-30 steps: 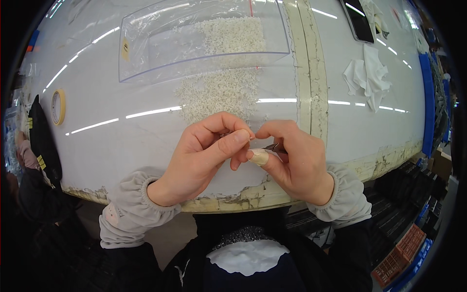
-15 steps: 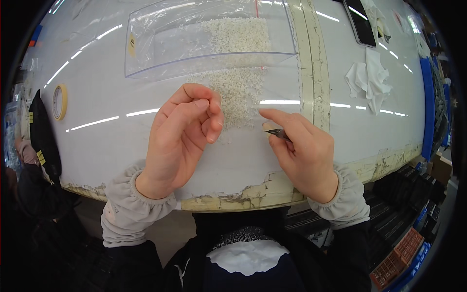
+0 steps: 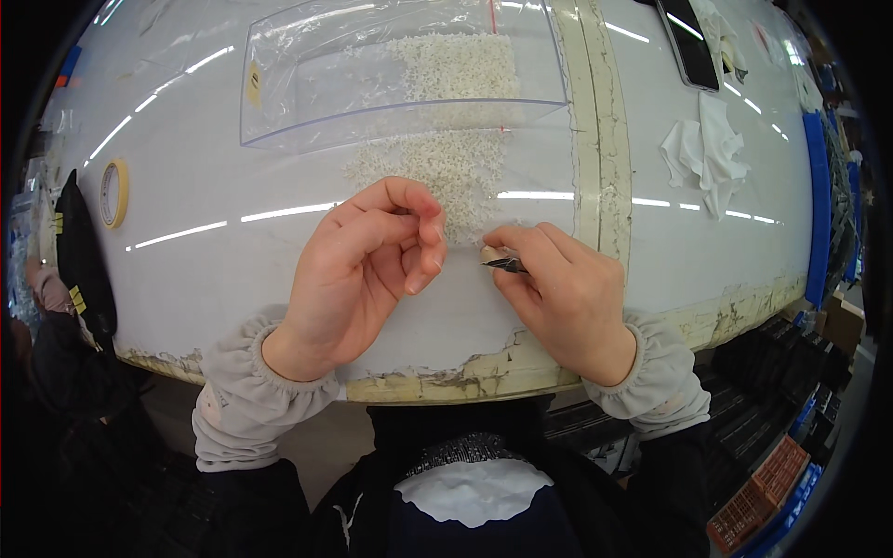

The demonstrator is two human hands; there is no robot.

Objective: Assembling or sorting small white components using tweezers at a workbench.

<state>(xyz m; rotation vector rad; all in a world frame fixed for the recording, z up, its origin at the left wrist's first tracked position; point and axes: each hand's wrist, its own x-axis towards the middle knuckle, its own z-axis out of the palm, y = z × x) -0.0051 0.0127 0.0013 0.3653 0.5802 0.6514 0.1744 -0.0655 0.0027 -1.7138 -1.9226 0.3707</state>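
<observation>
A pile of tiny white pieces (image 3: 453, 181) lies spread on the white tabletop, beyond my hands. My left hand (image 3: 367, 270) is raised over the table just left of the pile's near end, fingers curled and thumb bent in toward them. Whatever is between those fingertips, if anything, is too small or hidden to make out. Close by on the right, my right hand (image 3: 563, 293) pinches a small dark pointed tool (image 3: 505, 265), its tip toward the left hand. Something beige covers a fingertip beside the tool. A gap separates the two hands.
A clear plastic box (image 3: 326, 116) stands behind the pile, with more white pieces and clear film (image 3: 326, 56) around it. A tape roll (image 3: 114, 193) lies at the left. Crumpled white cloth (image 3: 707, 153) and a phone (image 3: 688, 42) are at the right. The table's front edge (image 3: 465, 383) is chipped.
My left hand has shifted slightly right and nearer to me. My right hand has moved left with the dark tool, closing its fingers further around it. The hands are closer together.
</observation>
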